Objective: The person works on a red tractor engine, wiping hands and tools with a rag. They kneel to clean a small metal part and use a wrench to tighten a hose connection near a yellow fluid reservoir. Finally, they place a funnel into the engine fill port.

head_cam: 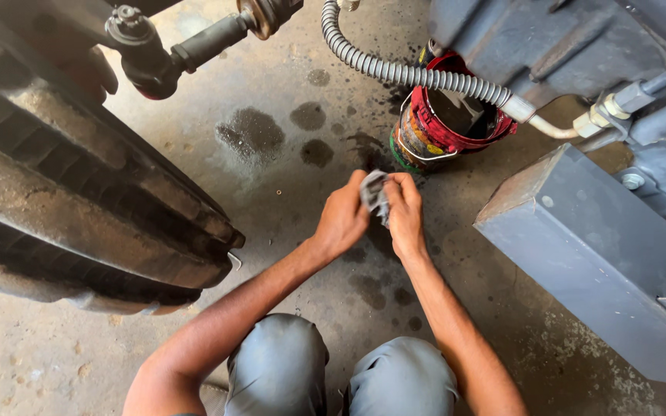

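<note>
While both hands meet over the stained concrete floor (287,200), the left hand (342,219) and the right hand (405,216) are pressed together, each pinching the same small grey rag (375,192) between them. Just beyond the rag stands a red tin can (441,127) under a ribbed grey hose (410,75). A big tyre (63,192) fills the left; a grey metal box (595,254) sits right.

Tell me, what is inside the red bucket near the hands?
The red bucket looks dark inside, perhaps with black liquid. The ribbed hose crosses over its rim and grey machine parts cover its back, so the rest is hidden.
</note>
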